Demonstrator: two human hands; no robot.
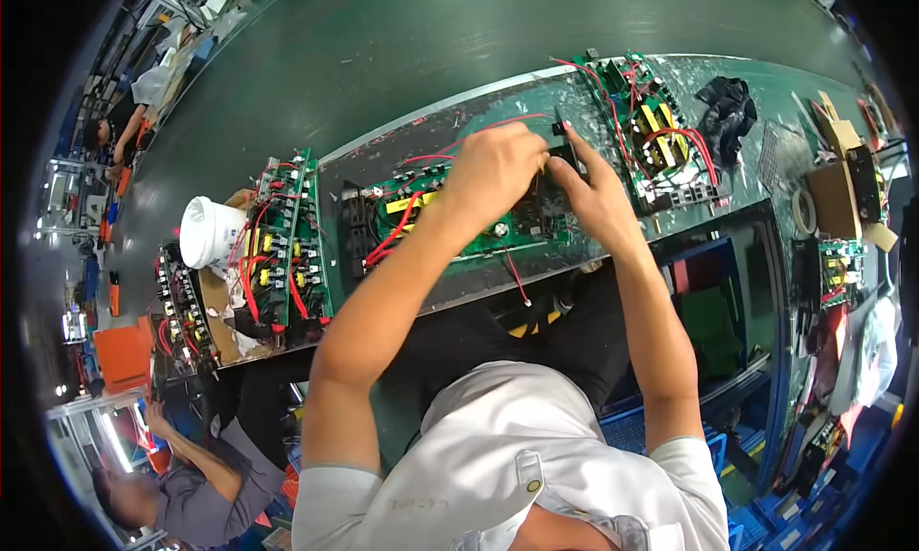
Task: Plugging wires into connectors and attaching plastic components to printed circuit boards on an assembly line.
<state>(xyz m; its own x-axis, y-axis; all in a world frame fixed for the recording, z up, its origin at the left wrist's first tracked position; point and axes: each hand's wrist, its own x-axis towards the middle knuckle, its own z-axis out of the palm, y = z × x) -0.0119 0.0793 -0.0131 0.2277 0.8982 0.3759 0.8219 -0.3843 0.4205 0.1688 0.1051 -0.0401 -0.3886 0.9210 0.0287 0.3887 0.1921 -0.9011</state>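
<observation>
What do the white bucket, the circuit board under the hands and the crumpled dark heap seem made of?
White bucket: probably smooth plastic, judging by its even wall and rounded rim. Circuit board: likely green-coated laminate, a flat sheet carrying components. Dark heap: perhaps matte cloth, given soft folds.

A tube light glows left of the green worktop.

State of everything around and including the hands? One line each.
Left hand, fingers bent, grip unclear
Right hand, thumb and forefinger extended, grip unclear
Middle board, populated, beneath hands
Right board, populated, face up
Left boards, populated, side by side
Black cloth, crumpled
</observation>
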